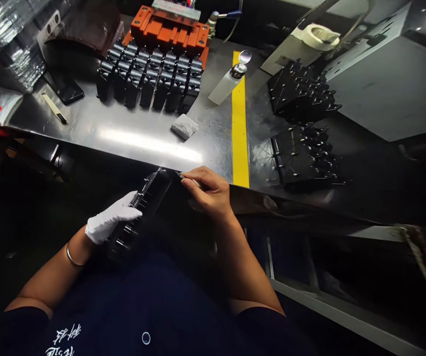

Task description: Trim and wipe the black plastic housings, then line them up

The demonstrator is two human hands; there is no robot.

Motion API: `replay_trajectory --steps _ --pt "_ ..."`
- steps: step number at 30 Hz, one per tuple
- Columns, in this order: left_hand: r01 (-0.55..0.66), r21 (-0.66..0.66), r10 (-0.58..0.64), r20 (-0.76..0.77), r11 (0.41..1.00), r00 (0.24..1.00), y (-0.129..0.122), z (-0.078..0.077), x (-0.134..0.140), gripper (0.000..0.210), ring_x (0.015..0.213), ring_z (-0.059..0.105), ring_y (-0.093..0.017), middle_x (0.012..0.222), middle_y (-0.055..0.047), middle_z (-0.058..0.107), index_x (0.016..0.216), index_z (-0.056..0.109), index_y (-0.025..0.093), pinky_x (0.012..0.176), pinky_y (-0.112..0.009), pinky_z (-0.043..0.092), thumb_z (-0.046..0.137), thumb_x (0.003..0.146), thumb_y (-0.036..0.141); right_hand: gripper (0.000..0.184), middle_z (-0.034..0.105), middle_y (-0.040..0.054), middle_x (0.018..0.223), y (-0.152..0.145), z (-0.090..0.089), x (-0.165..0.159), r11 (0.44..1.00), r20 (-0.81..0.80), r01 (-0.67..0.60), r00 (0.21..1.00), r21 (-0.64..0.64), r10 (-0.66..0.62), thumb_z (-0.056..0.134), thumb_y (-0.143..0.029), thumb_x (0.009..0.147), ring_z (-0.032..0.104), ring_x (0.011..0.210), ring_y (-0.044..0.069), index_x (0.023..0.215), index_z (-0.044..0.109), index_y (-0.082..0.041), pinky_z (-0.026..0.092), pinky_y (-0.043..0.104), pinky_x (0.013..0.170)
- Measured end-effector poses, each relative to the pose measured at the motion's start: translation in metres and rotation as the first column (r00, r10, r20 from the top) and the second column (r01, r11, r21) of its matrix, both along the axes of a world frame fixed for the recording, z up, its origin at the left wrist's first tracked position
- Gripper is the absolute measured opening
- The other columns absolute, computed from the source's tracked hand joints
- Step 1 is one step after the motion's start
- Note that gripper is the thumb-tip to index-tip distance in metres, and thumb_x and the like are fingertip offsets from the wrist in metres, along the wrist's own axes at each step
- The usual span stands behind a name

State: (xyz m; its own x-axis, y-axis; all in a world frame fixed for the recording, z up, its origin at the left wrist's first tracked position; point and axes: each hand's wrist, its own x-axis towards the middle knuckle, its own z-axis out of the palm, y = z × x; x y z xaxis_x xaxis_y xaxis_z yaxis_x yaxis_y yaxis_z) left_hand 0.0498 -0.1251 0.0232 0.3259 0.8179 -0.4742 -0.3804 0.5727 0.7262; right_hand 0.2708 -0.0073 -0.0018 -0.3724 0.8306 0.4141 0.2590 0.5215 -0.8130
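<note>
My left hand (113,216), in a white glove, is closed around a glossy black molded part (155,190). The part is tilted in front of my dark shirt, its upper end near the table's front edge. Pins or ribs stick out along its side, and its lower end fades into shadow. My right hand (209,190) is bare and pinches a slim knife-like tool (179,174). The tool's bright tip points at the upper end of the black part, with a small gap between them. Fingers cover most of its handle.
On the metal table (124,141) stand rows of black molded parts (153,79) before an orange fixture (170,29). Nearby are a folded white cloth (185,126), a bottle (225,85), yellow tape (239,128), a cutter (54,108) and a phone (66,90). More black parts (302,153) lie right.
</note>
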Motion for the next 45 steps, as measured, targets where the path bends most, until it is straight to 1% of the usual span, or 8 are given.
replay_trajectory --steps 6,15,20,24,27,31,38,45 --pt "0.128 -0.056 -0.121 0.119 0.99 0.986 -0.002 -0.009 -0.013 0.04 0.058 0.054 -0.013 0.084 -0.005 0.063 0.111 0.062 0.021 0.05 -0.024 0.042 0.066 0.074 0.038 0.014 0.067 0.0026 0.077 -0.001 0.024 0.018 0.954 0.148 -0.298 0.943 -0.017 0.297 0.069 -0.026 0.081 0.061 0.061 0.011 0.094 0.075 -0.026 0.047 0.024 0.052" --pt "0.319 -0.043 -0.317 0.034 0.947 0.948 0.0 -0.007 -0.015 0.044 0.08 0.057 -0.018 0.093 -0.005 0.064 0.107 0.066 0.02 0.068 -0.028 0.047 0.073 0.066 0.035 0.016 0.069 0.0019 0.078 0.016 0.055 0.022 0.868 0.381 -0.48 0.784 -0.129 0.49 0.069 -0.034 0.081 0.062 0.064 0.012 0.094 0.076 -0.029 0.046 0.024 0.056" --pt "0.399 -0.183 -0.344 0.269 0.899 0.9 -0.005 -0.011 -0.011 0.049 0.051 0.055 -0.015 0.078 -0.004 0.062 0.107 0.06 0.02 0.042 -0.026 0.039 0.067 0.067 0.047 0.014 0.069 0.002 0.076 0.012 0.036 0.01 0.892 0.138 -0.421 0.886 -0.164 0.444 0.074 -0.037 0.076 0.063 0.065 0.013 0.086 0.077 -0.028 0.05 0.027 0.059" --pt "0.269 -0.125 -0.242 0.196 0.955 0.95 -0.004 -0.012 -0.004 0.045 0.055 0.054 -0.014 0.079 -0.004 0.059 0.1 0.058 0.019 0.045 -0.025 0.04 0.068 0.067 0.049 0.025 0.068 0.0022 0.072 -0.003 0.015 -0.006 0.966 -0.063 -0.147 0.989 -0.213 0.137 0.063 -0.045 0.084 0.062 0.062 0.013 0.083 0.075 -0.022 0.052 0.028 0.059" --pt "0.145 -0.028 -0.145 -0.016 0.989 0.989 -0.001 -0.01 0.0 0.037 0.068 0.051 -0.013 0.082 -0.002 0.056 0.094 0.057 0.018 0.058 -0.026 0.042 0.071 0.068 0.041 0.032 0.066 0.0014 0.065 -0.016 0.011 -0.014 0.981 0.002 0.013 1.0 -0.191 -0.013 0.054 -0.042 0.09 0.06 0.058 0.012 0.077 0.073 -0.02 0.052 0.027 0.059" --pt "0.102 0.032 -0.094 -0.181 0.994 0.979 0.001 -0.007 0.003 0.041 0.078 0.05 -0.016 0.087 -0.001 0.054 0.097 0.057 0.018 0.068 -0.03 0.042 0.073 0.067 0.042 0.025 0.074 0.0035 0.076 -0.026 0.015 -0.017 0.999 0.137 -0.02 0.99 -0.032 0.024 0.052 -0.032 0.092 0.069 0.069 0.017 0.084 0.073 -0.021 0.057 0.029 0.067" --pt "0.134 0.01 -0.129 -0.216 0.991 0.968 0.002 -0.009 0.007 0.044 0.081 0.048 -0.017 0.088 -0.001 0.051 0.1 0.054 0.017 0.073 -0.031 0.041 0.071 0.068 0.041 0.023 0.077 0.0052 0.091 -0.033 0.013 -0.017 0.995 0.241 -0.012 0.971 0.098 -0.013 0.051 -0.023 0.092 0.074 0.082 0.018 0.092 0.074 -0.019 0.059 0.025 0.072" --pt "0.17 0.02 -0.161 -0.235 0.985 0.959 0.001 -0.014 0.008 0.048 0.086 0.049 -0.018 0.094 -0.002 0.053 0.104 0.052 0.016 0.077 -0.033 0.042 0.07 0.069 0.044 0.029 0.077 0.01 0.087 -0.038 0.011 -0.009 0.984 0.458 -0.064 0.889 0.166 -0.019 0.048 -0.029 0.095 0.073 0.071 0.019 0.097 0.073 -0.013 0.057 0.025 0.061"
